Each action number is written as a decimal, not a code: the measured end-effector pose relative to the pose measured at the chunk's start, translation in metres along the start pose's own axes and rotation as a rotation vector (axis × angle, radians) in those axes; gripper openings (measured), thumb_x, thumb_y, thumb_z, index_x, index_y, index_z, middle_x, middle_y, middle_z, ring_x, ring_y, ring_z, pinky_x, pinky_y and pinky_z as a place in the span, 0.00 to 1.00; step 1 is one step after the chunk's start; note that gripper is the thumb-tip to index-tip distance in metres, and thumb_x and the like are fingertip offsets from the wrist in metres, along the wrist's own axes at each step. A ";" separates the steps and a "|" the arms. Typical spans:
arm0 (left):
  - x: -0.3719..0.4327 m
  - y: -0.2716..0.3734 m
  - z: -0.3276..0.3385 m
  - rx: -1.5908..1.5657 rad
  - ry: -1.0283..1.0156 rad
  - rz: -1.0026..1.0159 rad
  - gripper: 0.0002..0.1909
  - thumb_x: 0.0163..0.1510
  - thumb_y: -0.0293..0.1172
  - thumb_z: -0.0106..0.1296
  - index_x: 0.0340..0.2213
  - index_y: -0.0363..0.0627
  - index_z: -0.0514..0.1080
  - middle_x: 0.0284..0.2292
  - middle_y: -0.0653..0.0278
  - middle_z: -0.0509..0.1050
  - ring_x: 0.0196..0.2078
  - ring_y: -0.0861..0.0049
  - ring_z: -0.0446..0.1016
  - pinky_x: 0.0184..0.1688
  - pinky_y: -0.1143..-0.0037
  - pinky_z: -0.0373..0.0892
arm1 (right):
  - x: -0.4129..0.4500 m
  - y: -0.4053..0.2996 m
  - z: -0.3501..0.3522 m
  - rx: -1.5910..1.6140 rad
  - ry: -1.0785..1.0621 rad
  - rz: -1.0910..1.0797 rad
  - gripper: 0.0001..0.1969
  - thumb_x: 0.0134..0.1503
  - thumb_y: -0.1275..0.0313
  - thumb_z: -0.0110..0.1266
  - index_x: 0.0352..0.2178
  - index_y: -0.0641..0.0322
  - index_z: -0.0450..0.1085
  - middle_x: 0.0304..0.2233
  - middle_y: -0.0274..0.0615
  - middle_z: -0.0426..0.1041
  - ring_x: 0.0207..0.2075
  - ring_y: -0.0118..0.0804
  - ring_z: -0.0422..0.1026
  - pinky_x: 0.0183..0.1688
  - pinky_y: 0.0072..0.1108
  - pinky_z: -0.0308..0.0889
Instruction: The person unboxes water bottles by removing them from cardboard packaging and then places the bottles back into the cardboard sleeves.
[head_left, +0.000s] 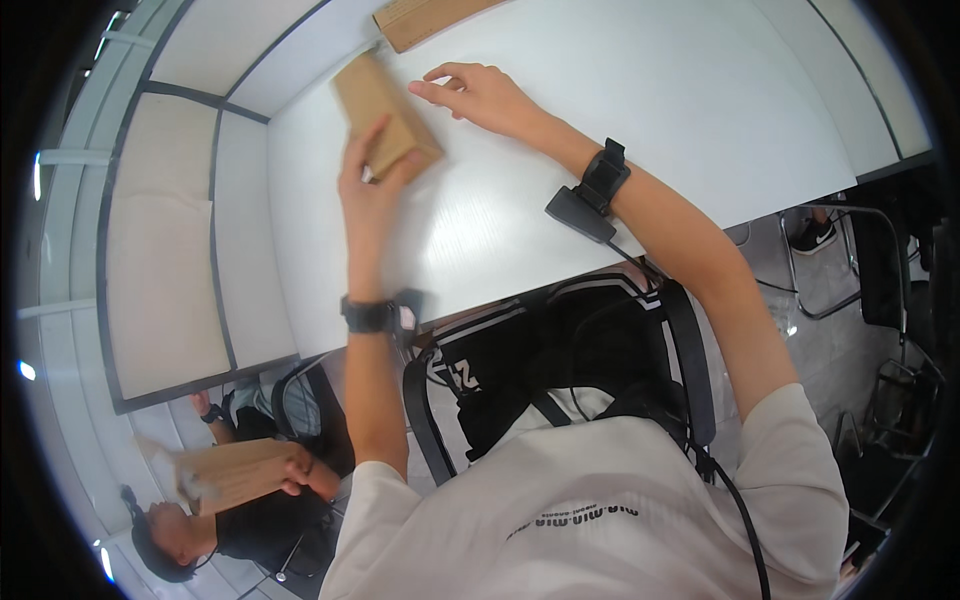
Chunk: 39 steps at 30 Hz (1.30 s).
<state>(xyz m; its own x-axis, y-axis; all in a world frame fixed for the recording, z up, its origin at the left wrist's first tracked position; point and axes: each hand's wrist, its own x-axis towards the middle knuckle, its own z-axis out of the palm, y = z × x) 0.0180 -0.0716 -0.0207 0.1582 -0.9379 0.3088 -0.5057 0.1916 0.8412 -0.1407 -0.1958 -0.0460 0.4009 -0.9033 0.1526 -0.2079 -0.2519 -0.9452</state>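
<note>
My left hand (373, 176) grips the near end of a brown cardboard box (381, 105), fingers on its left side and thumb on the near end. The box is slightly blurred and lies lengthwise away from me, near the left side of the white table. I cannot tell whether it touches the tabletop. Just to the right of it is my right hand (480, 94), holding nothing. Its thumb and fingers point left towards the box, slightly curled and apart. Both wrists wear black straps with small devices attached.
A second cardboard box (431, 22) lies at the far edge, partly cut off. The white table (675, 97) has low partition panels (247, 247) at left. A cable (626, 251) runs from my right wrist device. Beyond the left panel, another person holds a brown paper bag (236, 472).
</note>
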 end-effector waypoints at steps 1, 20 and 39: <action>-0.007 0.012 0.006 -0.092 0.018 0.017 0.27 0.49 0.26 0.60 0.52 0.41 0.67 0.51 0.52 0.70 0.53 0.66 0.69 0.53 0.67 0.69 | 0.001 -0.008 0.001 0.050 -0.014 0.030 0.40 0.48 0.38 0.55 0.48 0.65 0.71 0.38 0.56 0.77 0.39 0.43 0.77 0.41 0.24 0.70; 0.015 0.052 0.018 -0.019 0.086 0.347 0.46 0.44 0.20 0.59 0.61 0.41 0.46 0.56 0.47 0.59 0.59 0.63 0.62 0.59 0.66 0.61 | -0.018 -0.063 -0.006 1.165 -0.151 0.203 0.47 0.45 0.64 0.67 0.56 0.63 0.40 0.52 0.54 0.58 0.55 0.44 0.63 0.51 0.33 0.68; 0.041 0.021 0.036 -1.017 -0.398 -0.346 0.25 0.59 0.31 0.34 0.55 0.26 0.54 0.54 0.40 0.64 0.58 0.53 0.65 0.62 0.66 0.61 | 0.002 -0.064 -0.035 0.528 0.658 -0.293 0.38 0.51 0.66 0.64 0.55 0.66 0.47 0.48 0.53 0.63 0.49 0.38 0.65 0.47 0.25 0.68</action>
<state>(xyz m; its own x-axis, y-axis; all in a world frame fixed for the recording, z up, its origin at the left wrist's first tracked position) -0.0166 -0.1167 -0.0058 -0.2161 -0.9762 -0.0193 0.4617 -0.1196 0.8789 -0.1584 -0.1935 0.0246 -0.2541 -0.8851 0.3900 0.3260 -0.4580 -0.8270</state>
